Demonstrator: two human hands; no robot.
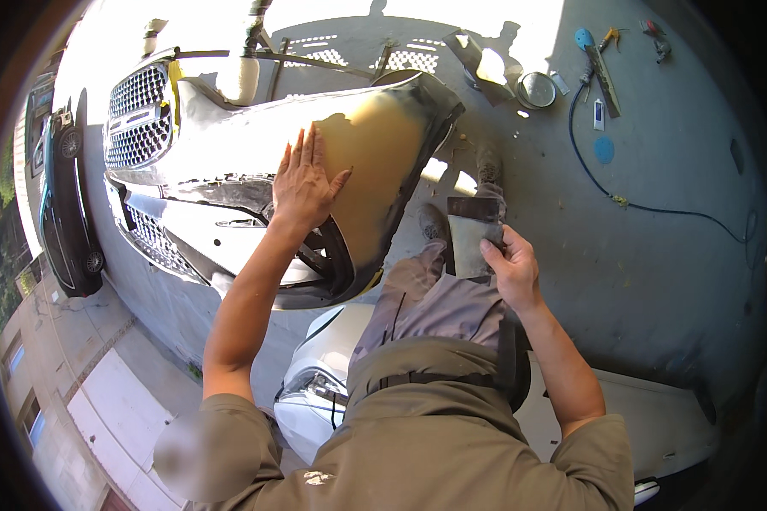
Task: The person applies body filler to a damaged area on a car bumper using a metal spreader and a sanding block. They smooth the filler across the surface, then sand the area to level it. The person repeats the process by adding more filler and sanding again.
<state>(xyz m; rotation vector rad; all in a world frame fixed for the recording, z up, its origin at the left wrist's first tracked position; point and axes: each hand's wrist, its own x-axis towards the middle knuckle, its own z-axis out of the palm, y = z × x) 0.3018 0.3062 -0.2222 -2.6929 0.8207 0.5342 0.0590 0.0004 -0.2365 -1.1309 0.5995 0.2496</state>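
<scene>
My left hand [307, 189] lies flat, fingers spread, on the curved corner of a car bumper [379, 166]. The surface there is patchy, tan-yellow with grey and white areas. My right hand [517, 266] pinches the edge of a filler spreader [470, 243], a flat grey plate with a dark band along its far edge. It is held above my legs, apart from the bumper. Honeycomb grilles [141, 115] show at the bumper's left part, and a dark-edged opening lies just below my left hand.
A stand [277, 68] is behind the bumper. Back right on the floor are a round tin [536, 89], a sander [585, 41] with a hose [656, 209], a long strip [603, 81], a tube [599, 114] and a blue disc [603, 151]. White car panels flank me; a dark car [68, 204] stands far left.
</scene>
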